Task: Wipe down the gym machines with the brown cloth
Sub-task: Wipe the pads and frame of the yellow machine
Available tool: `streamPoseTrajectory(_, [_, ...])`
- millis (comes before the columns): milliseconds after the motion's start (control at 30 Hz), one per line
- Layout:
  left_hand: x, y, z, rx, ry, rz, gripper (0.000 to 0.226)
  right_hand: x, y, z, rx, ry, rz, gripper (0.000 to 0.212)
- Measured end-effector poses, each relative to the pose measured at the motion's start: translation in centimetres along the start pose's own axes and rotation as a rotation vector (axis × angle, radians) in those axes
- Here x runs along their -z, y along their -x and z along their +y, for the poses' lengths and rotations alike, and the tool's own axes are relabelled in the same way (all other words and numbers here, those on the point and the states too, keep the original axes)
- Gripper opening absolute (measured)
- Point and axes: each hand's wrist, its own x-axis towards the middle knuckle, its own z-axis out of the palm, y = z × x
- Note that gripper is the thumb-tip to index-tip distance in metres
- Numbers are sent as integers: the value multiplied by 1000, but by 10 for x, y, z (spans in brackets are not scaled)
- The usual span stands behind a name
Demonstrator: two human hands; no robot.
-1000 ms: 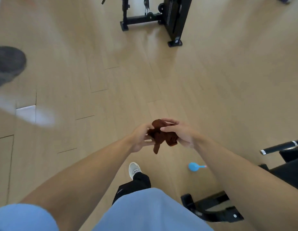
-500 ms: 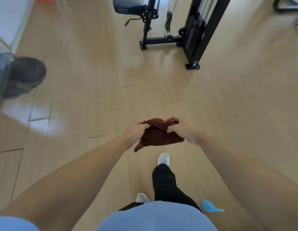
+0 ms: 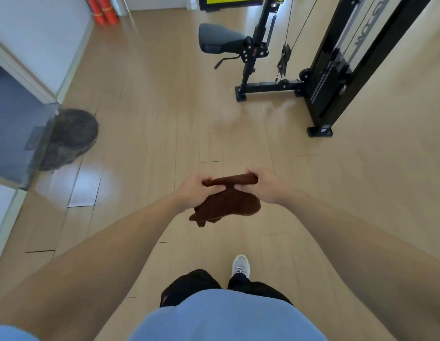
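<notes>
The brown cloth (image 3: 227, 201) hangs between both hands at waist height over the wooden floor. My left hand (image 3: 194, 190) pinches its left top edge and my right hand (image 3: 267, 184) grips its right top edge, so the cloth is stretched a little and its lower part droops. A black cable gym machine (image 3: 329, 77) stands ahead to the right, with a dark padded seat (image 3: 220, 39) on a post and a long base bar. The machine is well beyond arm's reach.
A dark round mat (image 3: 71, 137) lies on the floor at the left beside a glass partition (image 3: 14, 124). Red tubes (image 3: 104, 9) lean at the far wall. My legs and a white shoe (image 3: 241, 265) are below the hands.
I have walked forward, so the cable machine and seat are closer and lower in view. The cloth went from bunched to spread between my hands. The blue object on the floor has left the view.
</notes>
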Motion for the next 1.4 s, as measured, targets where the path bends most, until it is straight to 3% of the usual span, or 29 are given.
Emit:
streamPoseTrajectory(200, [60, -102, 6, -48, -173, 37, 17, 62, -111, -47, 62, 126, -121, 12])
streamPoseTrajectory(267, [81, -145, 4, -45, -213, 30, 15, 73, -157, -63, 88, 160, -114, 16])
streamPoseTrajectory(367, [107, -192, 3, -44, -261, 7, 35, 84, -209, -88, 129, 140, -112, 18])
streamPoseTrajectory(467, [155, -260, 7, -38, -212, 14, 59, 95, -293, -124, 132, 303, -179, 23])
streamPoseTrajectory(633, [233, -365, 54, -73, -147, -133, 56, 124, -409, -184, 113, 550, -234, 26])
streamPoseTrajectory(800, [302, -464, 108, -102, -56, -215, 13, 185, -499, -218, 104, 388, -83, 24])
streamPoseTrajectory(967, [358, -555, 128, -17, 56, -194, 22, 252, -596, -226, 169, 242, 167, 22])
streamPoseTrajectory(1067, [400, -619, 153, 38, 98, -176, 25, 287, -666, -238, 192, 205, 207, 17])
streamPoseTrajectory(1200, [463, -701, 204, 154, 294, 47, 32, 331, -756, -277, 226, 115, 147, 18])
streamPoseTrajectory(1333, [526, -776, 259, 62, 376, 417, 29, 363, -839, -332, 294, 74, 115, 24])
streamPoseTrajectory(1400, [541, -791, 273, -2, 320, 501, 34, 367, -858, -348, 336, 5, 127, 23])
